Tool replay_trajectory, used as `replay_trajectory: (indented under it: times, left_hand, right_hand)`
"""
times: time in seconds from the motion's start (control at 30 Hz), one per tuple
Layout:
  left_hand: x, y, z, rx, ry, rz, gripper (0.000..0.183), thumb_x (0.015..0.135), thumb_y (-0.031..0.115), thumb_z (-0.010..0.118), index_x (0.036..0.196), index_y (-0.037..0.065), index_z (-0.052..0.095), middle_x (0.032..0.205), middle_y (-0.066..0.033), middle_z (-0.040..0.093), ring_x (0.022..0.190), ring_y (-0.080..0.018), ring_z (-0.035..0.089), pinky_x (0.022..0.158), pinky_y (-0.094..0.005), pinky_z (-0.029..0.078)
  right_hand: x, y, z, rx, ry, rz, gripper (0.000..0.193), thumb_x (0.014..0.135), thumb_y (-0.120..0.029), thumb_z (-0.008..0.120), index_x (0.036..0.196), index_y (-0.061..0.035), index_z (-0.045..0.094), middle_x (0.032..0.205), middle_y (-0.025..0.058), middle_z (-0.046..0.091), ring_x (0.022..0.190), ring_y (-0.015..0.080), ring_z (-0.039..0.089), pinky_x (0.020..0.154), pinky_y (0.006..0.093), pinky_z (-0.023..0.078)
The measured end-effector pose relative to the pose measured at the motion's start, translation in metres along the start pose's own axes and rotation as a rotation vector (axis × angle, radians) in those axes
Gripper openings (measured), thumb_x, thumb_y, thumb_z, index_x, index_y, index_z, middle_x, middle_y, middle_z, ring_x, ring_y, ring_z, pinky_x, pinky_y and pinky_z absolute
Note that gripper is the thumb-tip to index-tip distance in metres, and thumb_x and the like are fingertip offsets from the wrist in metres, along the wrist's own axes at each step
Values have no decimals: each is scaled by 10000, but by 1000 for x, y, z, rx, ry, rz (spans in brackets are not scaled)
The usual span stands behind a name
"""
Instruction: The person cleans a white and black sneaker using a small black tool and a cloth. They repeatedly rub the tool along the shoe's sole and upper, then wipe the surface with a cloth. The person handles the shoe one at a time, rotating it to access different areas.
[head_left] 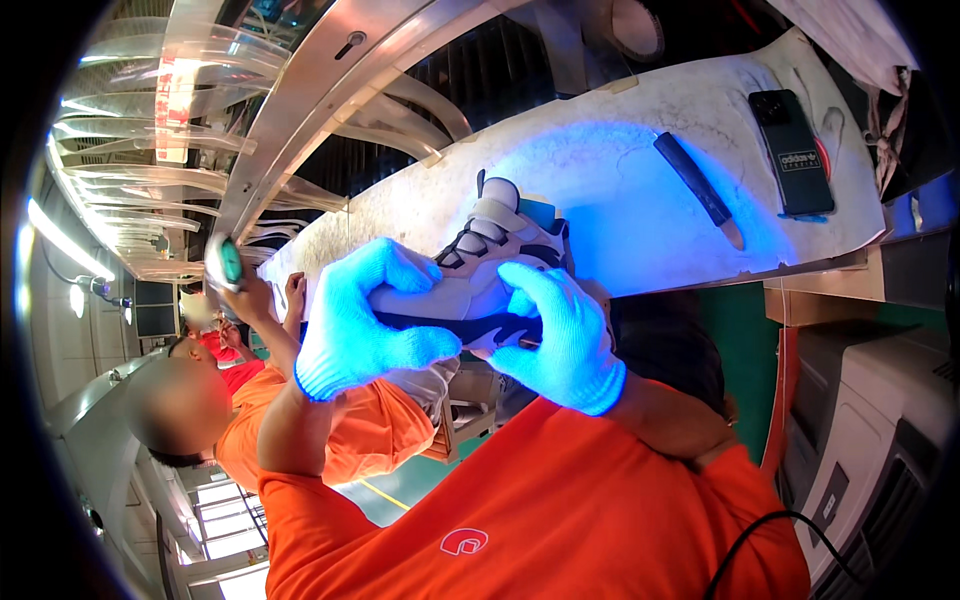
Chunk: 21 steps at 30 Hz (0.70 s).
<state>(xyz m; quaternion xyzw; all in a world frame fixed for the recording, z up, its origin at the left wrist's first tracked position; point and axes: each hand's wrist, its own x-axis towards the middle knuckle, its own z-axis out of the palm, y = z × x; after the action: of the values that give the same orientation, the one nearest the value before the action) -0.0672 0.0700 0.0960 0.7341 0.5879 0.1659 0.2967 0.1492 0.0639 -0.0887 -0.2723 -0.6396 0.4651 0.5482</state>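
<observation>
Both my hands, in knitted gloves that glow blue-white under the light, hold a grey and black sneaker (478,268) over the bench's near edge. My left hand (365,320) grips the toe end, its thumb along the dark sole. Around the middle and heel side closes my right hand (560,335), with the thumb under the sole and the fingers on the upper. The shoe lies on its side, laces facing away from me and sole toward me. A teal lining shows at its collar.
On the pale, blue-lit bench (640,220) lie a dark, pen-like tool (698,190) and a black phone (790,150) to the right. Clear curved strips (190,120) hang along a metal frame at left. A co-worker in orange (350,430) sits close on my left, holding a shoe (226,262).
</observation>
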Motion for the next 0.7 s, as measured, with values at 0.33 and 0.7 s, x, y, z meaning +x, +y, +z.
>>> replay_trajectory:
  times: [0.33,0.7]
  left_hand:
    - [6,-17,-8,-37,-30,47,609,640,311,1112,1005,26,717,1136,-135,777,1019,-214,772,880,-345,609]
    - [4,-54,-16,-96,-34,139,606,650,306,1106,1017,28,712,1149,-149,774,1069,-260,780,927,-384,609]
  right_hand:
    - [9,13,0,-83,2,-35,831,685,-263,1036,1383,-72,627,1074,109,666,944,302,688,791,449,588]
    - [28,9,3,-119,-73,104,804,631,-300,1105,1277,-75,683,1099,102,706,887,242,758,759,382,642]
